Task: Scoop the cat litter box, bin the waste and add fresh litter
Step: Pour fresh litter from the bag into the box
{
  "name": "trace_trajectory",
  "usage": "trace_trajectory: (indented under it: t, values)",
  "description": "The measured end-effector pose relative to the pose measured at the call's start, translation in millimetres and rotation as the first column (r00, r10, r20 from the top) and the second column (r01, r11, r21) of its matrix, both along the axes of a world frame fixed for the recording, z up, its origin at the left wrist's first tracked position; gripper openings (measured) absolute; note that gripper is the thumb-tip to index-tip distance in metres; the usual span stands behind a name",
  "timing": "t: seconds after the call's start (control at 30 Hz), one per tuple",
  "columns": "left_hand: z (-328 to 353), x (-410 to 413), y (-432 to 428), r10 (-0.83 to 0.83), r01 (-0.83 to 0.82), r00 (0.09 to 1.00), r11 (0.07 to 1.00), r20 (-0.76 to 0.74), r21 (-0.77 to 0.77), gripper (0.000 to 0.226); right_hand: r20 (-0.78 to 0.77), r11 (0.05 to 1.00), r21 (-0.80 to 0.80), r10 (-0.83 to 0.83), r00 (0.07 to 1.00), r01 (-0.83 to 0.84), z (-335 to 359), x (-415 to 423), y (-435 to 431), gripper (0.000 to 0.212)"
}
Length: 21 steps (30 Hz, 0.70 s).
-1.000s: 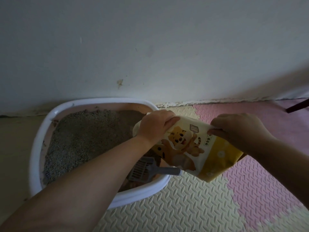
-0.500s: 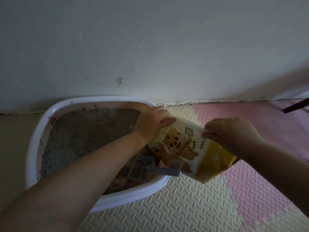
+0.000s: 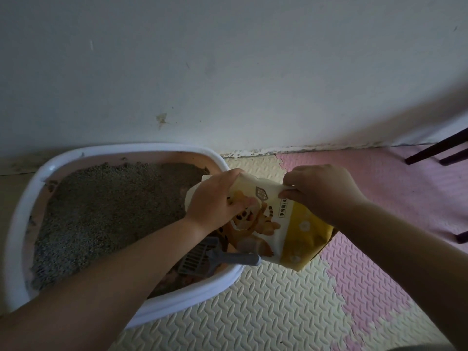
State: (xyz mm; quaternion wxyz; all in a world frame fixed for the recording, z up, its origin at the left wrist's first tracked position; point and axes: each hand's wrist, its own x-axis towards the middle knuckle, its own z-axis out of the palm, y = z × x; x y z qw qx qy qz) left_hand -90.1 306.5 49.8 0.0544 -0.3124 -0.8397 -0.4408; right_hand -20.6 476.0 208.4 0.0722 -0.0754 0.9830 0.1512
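A white-rimmed litter box [image 3: 30,198] with pink inner walls sits against the wall, holding grey litter [image 3: 109,214]. A yellow and white litter bag [image 3: 291,236] with a cartoon tiger hangs tilted over the box's right rim. My left hand [image 3: 215,201] grips the bag's upper left end above the litter. My right hand [image 3: 321,191] pinches the bag's top edge on the right. A grey slotted scoop [image 3: 202,259] lies in the box's near right corner, its handle resting on the rim beneath the bag. The bag's mouth is hidden by my left hand.
The box stands partly on a cream foam mat [image 3: 253,305] that joins pink foam tiles [image 3: 395,198] on the right. Dark furniture legs [image 3: 435,150] stand at the far right by the white wall [image 3: 228,72].
Both hands have shifted on the bag: my left hand slid lower over the tiger print, and my right hand lifted the top edge, crumpling the bag tighter over the box's rim.
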Motion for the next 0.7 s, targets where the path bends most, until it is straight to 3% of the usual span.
trace_trajectory:
  t: [0.2,0.47,0.7]
  values:
    - [-4.7,-3.2,-3.3,0.019,-0.018,0.997,1.0,0.081,-0.019,0.051,-0.028,0.997,-0.066,-0.028,0.999,0.026,-3.6,-10.0,-5.7,0.027]
    - [-7.9,-2.9,-1.8,0.016,-0.014,0.985,1.0,0.173,-0.011,0.048,-0.029,0.957,-0.226,-0.19,0.981,0.179,-9.8,-12.3,-4.1,0.032]
    - [-11.0,-0.4,-2.8,0.038,-0.041,0.976,0.999,0.214,0.008,0.053,-0.028,0.982,-0.148,-0.125,0.992,0.12,-8.0,-19.1,-11.6,0.031]
